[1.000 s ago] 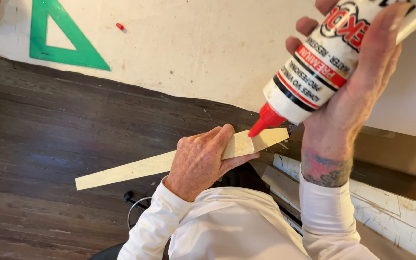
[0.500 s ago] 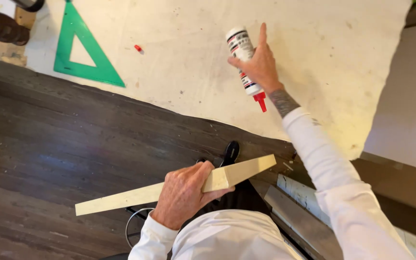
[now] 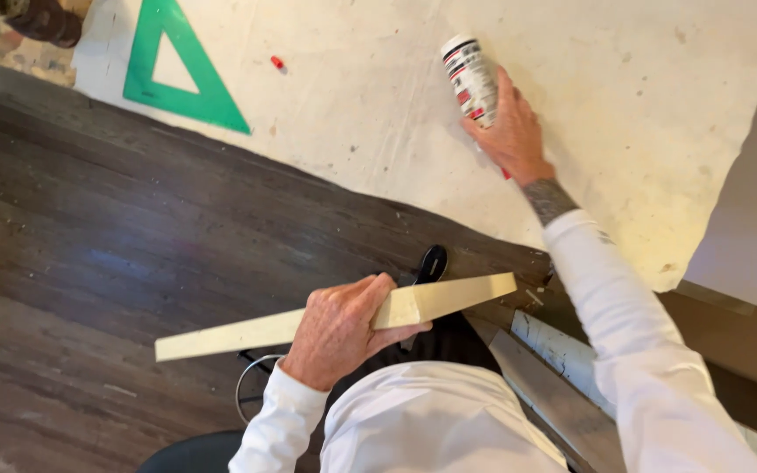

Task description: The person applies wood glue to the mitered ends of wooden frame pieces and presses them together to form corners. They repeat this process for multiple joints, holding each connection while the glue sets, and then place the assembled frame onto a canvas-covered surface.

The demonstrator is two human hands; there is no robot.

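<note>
The right hand [image 3: 512, 131] is wrapped round a white glue bottle [image 3: 471, 79], reached out over the pale sheet-covered counter [image 3: 352, 114]; it looks like the bottle is being set aside between gluing and fitting. The left hand [image 3: 339, 333] grips a long, pale wooden strip [image 3: 326, 320] near its middle, held level above the dark plank floor [image 3: 133, 245]. Next calls for a steady two-handed placing, I'd judge.
</note>
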